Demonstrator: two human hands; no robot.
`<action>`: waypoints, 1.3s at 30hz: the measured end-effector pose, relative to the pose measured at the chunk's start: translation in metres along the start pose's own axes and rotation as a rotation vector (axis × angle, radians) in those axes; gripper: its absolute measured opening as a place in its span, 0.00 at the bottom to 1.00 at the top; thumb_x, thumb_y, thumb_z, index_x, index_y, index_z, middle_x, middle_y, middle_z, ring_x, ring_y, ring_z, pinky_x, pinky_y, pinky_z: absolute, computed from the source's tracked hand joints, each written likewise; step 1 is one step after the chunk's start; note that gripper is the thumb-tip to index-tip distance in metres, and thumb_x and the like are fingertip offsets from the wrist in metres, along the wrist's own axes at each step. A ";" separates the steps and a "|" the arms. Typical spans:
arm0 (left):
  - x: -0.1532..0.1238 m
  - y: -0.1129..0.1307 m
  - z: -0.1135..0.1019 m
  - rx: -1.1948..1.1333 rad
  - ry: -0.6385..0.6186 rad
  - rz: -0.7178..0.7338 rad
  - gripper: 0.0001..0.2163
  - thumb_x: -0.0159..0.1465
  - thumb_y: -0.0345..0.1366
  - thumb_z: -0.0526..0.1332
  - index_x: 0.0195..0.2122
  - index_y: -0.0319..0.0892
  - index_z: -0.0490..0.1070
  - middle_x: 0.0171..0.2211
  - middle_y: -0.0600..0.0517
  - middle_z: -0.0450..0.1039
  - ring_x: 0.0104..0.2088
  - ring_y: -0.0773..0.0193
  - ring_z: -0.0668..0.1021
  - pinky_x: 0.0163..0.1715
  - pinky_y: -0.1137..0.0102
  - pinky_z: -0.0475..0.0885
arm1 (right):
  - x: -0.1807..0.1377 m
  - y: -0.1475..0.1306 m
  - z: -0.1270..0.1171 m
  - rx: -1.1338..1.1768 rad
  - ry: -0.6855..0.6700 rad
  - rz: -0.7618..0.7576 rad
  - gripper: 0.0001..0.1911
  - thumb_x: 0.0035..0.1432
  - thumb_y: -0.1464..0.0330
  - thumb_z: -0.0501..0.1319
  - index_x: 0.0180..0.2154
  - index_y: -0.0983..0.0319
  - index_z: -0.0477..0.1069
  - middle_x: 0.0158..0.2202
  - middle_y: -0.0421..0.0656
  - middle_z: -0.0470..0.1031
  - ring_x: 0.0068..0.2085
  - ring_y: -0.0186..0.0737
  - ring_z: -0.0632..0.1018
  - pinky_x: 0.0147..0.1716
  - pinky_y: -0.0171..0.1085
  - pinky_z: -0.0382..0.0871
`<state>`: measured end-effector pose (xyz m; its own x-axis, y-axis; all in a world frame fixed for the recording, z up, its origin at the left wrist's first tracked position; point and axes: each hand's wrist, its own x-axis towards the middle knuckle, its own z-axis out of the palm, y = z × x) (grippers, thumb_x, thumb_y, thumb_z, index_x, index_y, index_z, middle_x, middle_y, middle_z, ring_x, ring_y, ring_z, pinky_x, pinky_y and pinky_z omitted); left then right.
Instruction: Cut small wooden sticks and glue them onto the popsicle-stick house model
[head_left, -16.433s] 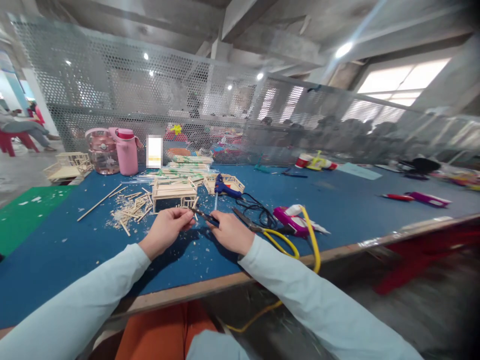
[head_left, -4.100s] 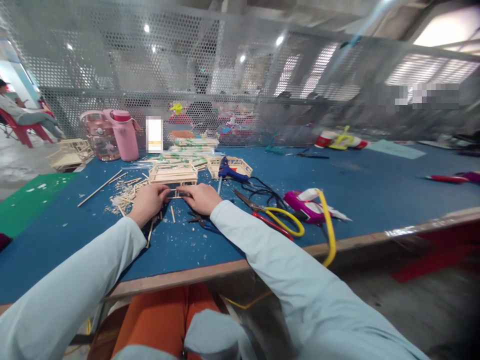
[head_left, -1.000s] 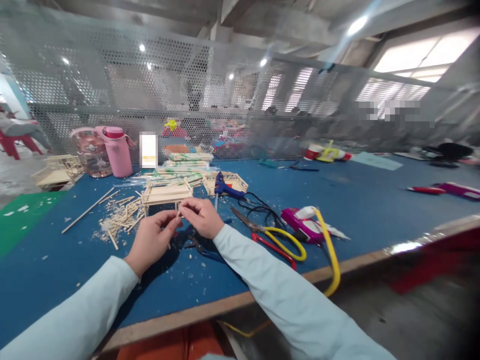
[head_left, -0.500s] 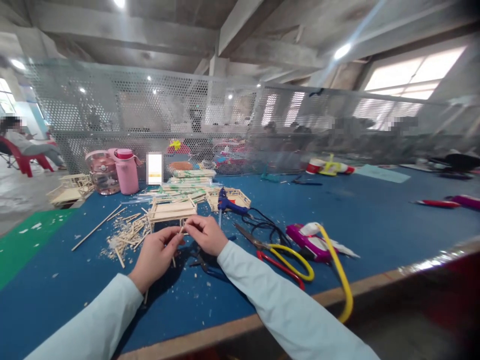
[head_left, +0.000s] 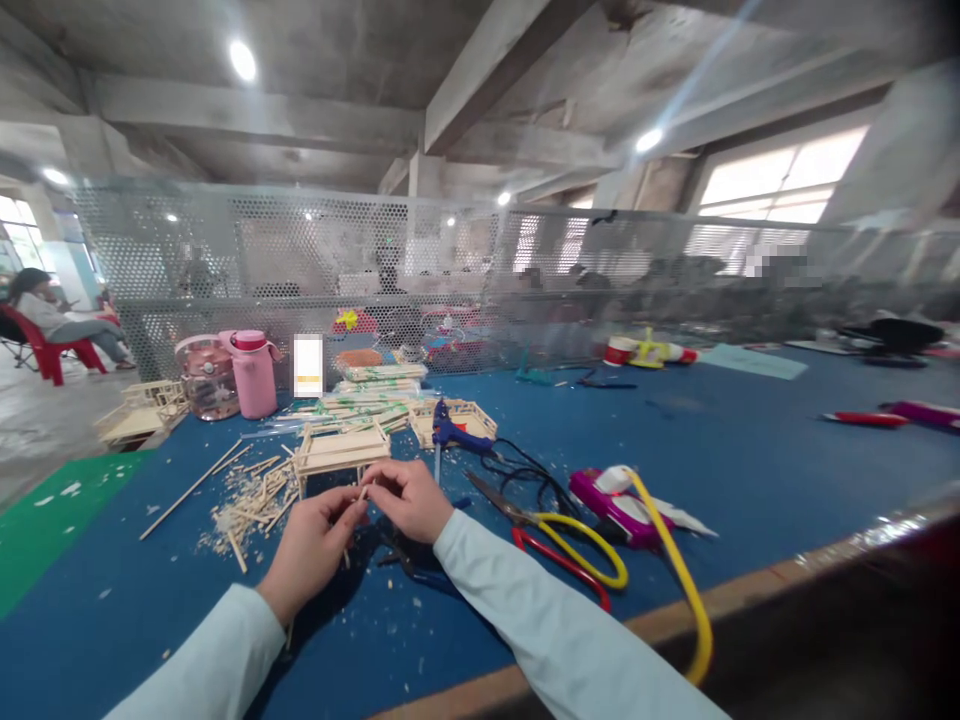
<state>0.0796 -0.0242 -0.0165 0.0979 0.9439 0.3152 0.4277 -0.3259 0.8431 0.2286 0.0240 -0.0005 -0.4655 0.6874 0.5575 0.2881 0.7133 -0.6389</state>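
Note:
My left hand (head_left: 311, 548) and my right hand (head_left: 407, 499) meet over the blue table (head_left: 750, 460), both pinched on a short thin wooden stick (head_left: 361, 493) held between their fingertips. Just behind them stands a small frame built of wooden sticks (head_left: 339, 451). Dark pliers (head_left: 409, 565) lie on the table under my right wrist. A heap of cut stick scraps (head_left: 251, 500) lies to the left of my left hand.
Scissors with yellow and red handles (head_left: 559, 525), a blue glue gun (head_left: 452, 434) with black cable, a magenta tool (head_left: 611, 495) and a yellow hose (head_left: 679, 580) lie to the right. Pink bottles (head_left: 244, 372) and stick bundles (head_left: 375, 395) stand before a mesh screen (head_left: 465, 270). A person sits far left.
My hands stay together on the small stick with little movement. The view has tilted upward, so the hands and table sit lower in the picture and more ceiling shows.

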 end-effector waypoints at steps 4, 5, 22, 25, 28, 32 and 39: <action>-0.002 0.001 -0.001 -0.020 -0.003 0.019 0.16 0.58 0.43 0.54 0.40 0.39 0.74 0.25 0.51 0.74 0.20 0.68 0.69 0.20 0.75 0.63 | -0.002 -0.001 0.000 0.012 0.013 0.002 0.06 0.48 0.72 0.56 0.27 0.64 0.72 0.17 0.35 0.63 0.19 0.27 0.62 0.20 0.28 0.55; -0.003 0.001 -0.002 -0.027 0.006 0.019 0.16 0.58 0.43 0.55 0.39 0.39 0.74 0.24 0.51 0.74 0.20 0.68 0.69 0.20 0.75 0.63 | -0.002 -0.001 0.000 0.016 0.007 0.008 0.06 0.48 0.72 0.56 0.27 0.64 0.72 0.17 0.35 0.63 0.19 0.27 0.62 0.20 0.28 0.56; -0.004 0.001 0.004 -0.176 0.049 -0.082 0.19 0.58 0.46 0.55 0.42 0.37 0.71 0.27 0.49 0.74 0.21 0.68 0.70 0.22 0.74 0.66 | 0.001 -0.019 -0.028 -0.085 0.002 0.019 0.07 0.51 0.68 0.56 0.31 0.63 0.70 0.18 0.35 0.63 0.20 0.28 0.62 0.20 0.29 0.55; -0.002 0.002 0.003 -0.217 0.083 -0.079 0.21 0.57 0.47 0.55 0.45 0.37 0.68 0.27 0.50 0.73 0.20 0.69 0.70 0.20 0.74 0.65 | -0.008 -0.031 -0.046 -0.375 -0.072 0.103 0.06 0.51 0.67 0.57 0.28 0.62 0.71 0.18 0.37 0.66 0.21 0.30 0.65 0.22 0.30 0.55; 0.000 0.002 0.002 -0.265 0.120 -0.085 0.23 0.56 0.49 0.55 0.47 0.37 0.66 0.25 0.52 0.72 0.18 0.70 0.68 0.17 0.75 0.63 | -0.031 -0.033 -0.071 -0.699 -0.124 0.333 0.08 0.52 0.64 0.57 0.29 0.60 0.72 0.22 0.40 0.72 0.25 0.35 0.70 0.25 0.33 0.57; 0.004 -0.001 0.001 -0.292 0.111 -0.060 0.20 0.56 0.48 0.56 0.43 0.38 0.66 0.23 0.54 0.69 0.18 0.71 0.67 0.17 0.75 0.62 | -0.072 -0.019 -0.104 -1.058 -0.117 0.616 0.14 0.51 0.65 0.57 0.39 0.64 0.72 0.37 0.52 0.74 0.38 0.47 0.74 0.33 0.38 0.63; 0.005 -0.001 0.001 -0.239 0.074 -0.025 0.16 0.56 0.47 0.56 0.35 0.38 0.68 0.23 0.54 0.69 0.18 0.71 0.67 0.19 0.75 0.63 | -0.108 -0.009 -0.112 -1.127 -0.087 0.609 0.20 0.53 0.69 0.56 0.47 0.68 0.68 0.42 0.56 0.70 0.45 0.50 0.72 0.43 0.41 0.64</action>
<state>0.0805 -0.0185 -0.0162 0.0206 0.9483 0.3168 0.2040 -0.3142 0.9272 0.3699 -0.0415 0.0044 -0.0503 0.9609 0.2721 0.9982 0.0393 0.0457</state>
